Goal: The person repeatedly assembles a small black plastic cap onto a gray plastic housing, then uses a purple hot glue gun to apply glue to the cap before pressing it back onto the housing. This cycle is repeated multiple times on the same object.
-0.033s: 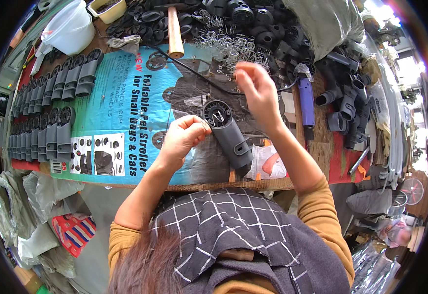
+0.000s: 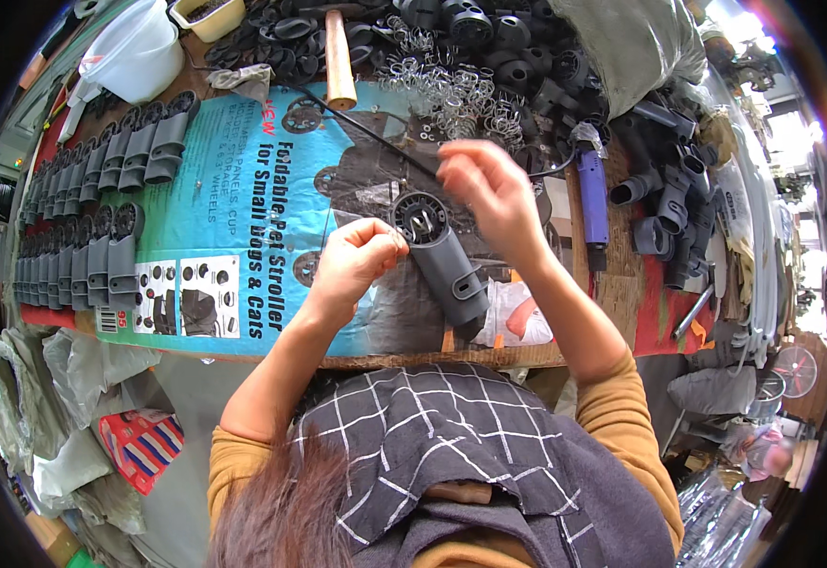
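Observation:
A grey plastic tube fitting [image 2: 453, 282] with a round ribbed black end lies slantwise on the bench in front of me. Some bright metal shows inside that round end. My left hand [image 2: 358, 265] is closed in a pinch at the left rim of the round end; whatever sits between the fingertips is too small to make out. Over the far right side of the fitting hovers my right hand [image 2: 494, 194], its fingers curled and smeared by motion. Beyond it lies a heap of loose metal springs [image 2: 461, 99].
Rows of similar grey fittings [image 2: 129, 156] stand at the left. A wooden-handled hammer [image 2: 339, 66], a white bucket [image 2: 136, 57] and black plastic parts [image 2: 517, 43] lie at the back. A purple electric screwdriver [image 2: 593, 199] rests at right. A black cable [image 2: 375, 137] crosses the printed sheet.
My right hand has come down from the springs, closer to the fitting's round end. My left hand and the fitting stay in place.

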A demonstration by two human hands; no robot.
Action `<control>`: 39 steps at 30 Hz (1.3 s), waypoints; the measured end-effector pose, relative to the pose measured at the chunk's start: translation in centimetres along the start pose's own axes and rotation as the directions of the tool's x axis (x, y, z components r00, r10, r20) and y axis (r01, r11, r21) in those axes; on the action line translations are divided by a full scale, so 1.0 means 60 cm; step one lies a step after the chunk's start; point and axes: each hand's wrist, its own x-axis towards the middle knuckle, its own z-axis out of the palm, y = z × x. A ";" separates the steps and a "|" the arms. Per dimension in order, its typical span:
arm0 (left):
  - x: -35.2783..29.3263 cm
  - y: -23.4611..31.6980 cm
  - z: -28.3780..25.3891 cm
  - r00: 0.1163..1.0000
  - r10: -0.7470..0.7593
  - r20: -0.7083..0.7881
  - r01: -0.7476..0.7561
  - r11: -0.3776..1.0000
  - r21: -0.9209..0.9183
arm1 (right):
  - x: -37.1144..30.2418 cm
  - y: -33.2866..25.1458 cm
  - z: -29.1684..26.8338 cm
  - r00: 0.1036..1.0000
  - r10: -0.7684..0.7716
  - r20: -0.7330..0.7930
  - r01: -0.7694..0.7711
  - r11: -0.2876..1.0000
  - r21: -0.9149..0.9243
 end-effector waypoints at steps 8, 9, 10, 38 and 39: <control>0.016 -0.048 0.032 0.898 0.428 -0.101 -0.075 0.375 0.924 | -0.066 0.017 -0.070 0.982 0.158 -0.107 -0.178 0.962 -0.209; 0.021 -0.051 0.036 0.916 0.393 -0.077 -0.062 0.329 0.942 | -0.069 0.023 -0.074 0.991 0.132 -0.036 -0.137 0.963 -0.234; 0.027 -0.051 0.038 0.896 0.444 -0.008 -0.155 0.329 0.931 | -0.070 0.028 -0.077 0.989 0.145 -0.012 -0.142 0.948 -0.285; 0.050 -0.011 0.035 0.960 0.130 0.249 -0.277 0.288 0.917 | 0.221 0.078 -0.185 0.914 -0.401 -0.069 0.115 0.417 -0.902; 0.049 -0.013 0.035 0.964 0.115 0.240 -0.264 0.286 0.921 | 0.257 0.100 -0.198 0.915 -0.403 -0.008 0.137 0.330 -0.934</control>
